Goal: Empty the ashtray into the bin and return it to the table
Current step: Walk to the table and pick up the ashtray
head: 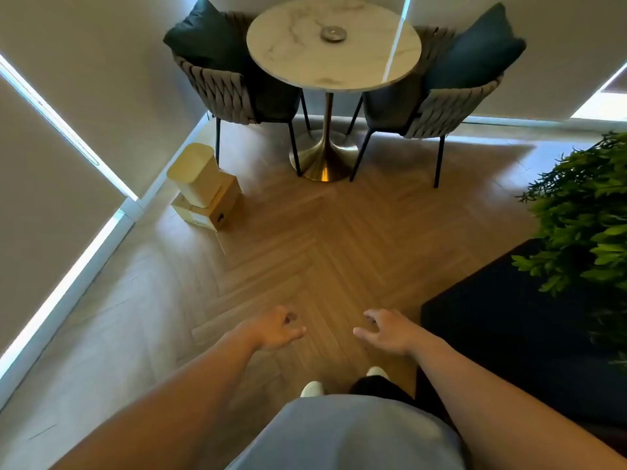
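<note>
A small round grey ashtray (333,33) sits near the middle of a round white marble table (291,59) at the top of the head view. A cream bin with a closed lid (196,174) stands on the floor to the table's left, against a cardboard box (217,206). My left hand (276,329) and my right hand (386,330) hang low over the wooden floor, well short of the table. Both hold nothing, with their fingers loosely spread.
Two woven grey chairs with dark cushions, one on the left (224,83) and one on the right (451,89), flank the table. A dark low block (509,351) and a green plant (583,215) stand at the right. Walls with blinds close in on the left.
</note>
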`<action>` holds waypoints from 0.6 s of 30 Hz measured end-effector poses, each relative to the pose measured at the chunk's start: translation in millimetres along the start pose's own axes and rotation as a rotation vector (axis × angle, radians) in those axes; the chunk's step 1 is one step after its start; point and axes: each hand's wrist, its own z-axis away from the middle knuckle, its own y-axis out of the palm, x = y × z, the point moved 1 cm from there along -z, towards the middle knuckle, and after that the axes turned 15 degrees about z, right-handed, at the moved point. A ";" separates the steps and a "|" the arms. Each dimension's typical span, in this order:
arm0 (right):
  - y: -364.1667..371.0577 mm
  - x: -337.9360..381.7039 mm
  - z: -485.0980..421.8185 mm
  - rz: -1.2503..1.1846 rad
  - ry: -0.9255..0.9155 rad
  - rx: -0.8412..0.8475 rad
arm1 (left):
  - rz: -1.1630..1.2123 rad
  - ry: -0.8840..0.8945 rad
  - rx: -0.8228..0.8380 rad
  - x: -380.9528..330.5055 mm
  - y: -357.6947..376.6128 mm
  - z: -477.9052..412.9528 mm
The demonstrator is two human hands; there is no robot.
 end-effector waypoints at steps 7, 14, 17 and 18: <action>-21.2 5.9 -21.2 -0.019 -0.003 0.008 | 0.036 -0.036 0.014 -6.6 -12.2 -13.2; -59.3 1.7 -68.8 -0.028 -0.033 0.015 | 0.067 -0.073 0.036 -25.4 -43.2 -52.5; -80.0 -3.1 -95.5 -0.035 -0.050 0.032 | 0.083 -0.100 0.033 -36.7 -63.5 -77.7; -88.1 -5.5 -105.4 -0.039 -0.047 0.040 | 0.079 -0.104 0.034 -42.2 -71.2 -87.5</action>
